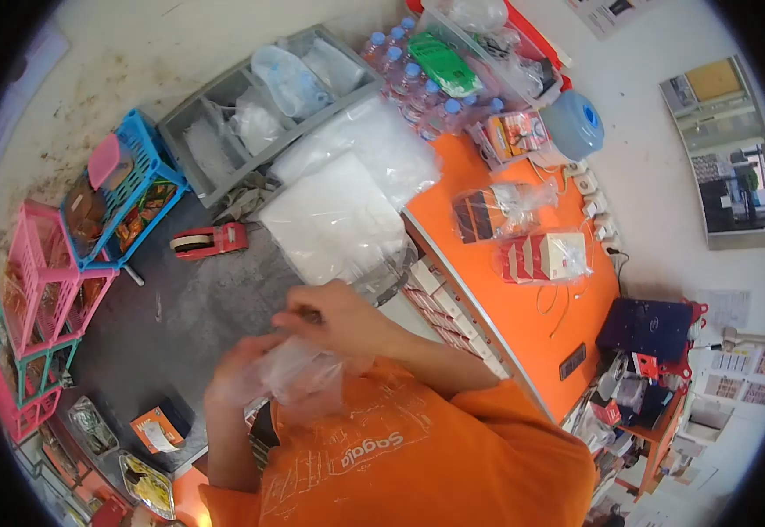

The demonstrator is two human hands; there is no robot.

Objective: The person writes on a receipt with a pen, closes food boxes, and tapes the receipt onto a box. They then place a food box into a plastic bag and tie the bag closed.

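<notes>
In front of my orange shirt, a thin clear plastic bag (303, 373) hangs crumpled between my hands. My left hand (240, 373) is closed on the bag's left side, slightly blurred. Curled fingers of my right hand (334, 309) pinch the upper part of the bag. What is inside the bag, if anything, I cannot make out. Just beyond my right hand lies a stack of white plastic sheets or bags (334, 220). A red tape dispenser (209, 241) rests on the dark grey tabletop (163, 307), farther off.
A grey divided tray (224, 189) holds plastic bags at the back. Blue (158, 171) and pink baskets (27, 281) line the left edge. The orange table (531, 325) at right carries wrapped boxes (545, 257), a phone (573, 362) and several water bottles (413, 79).
</notes>
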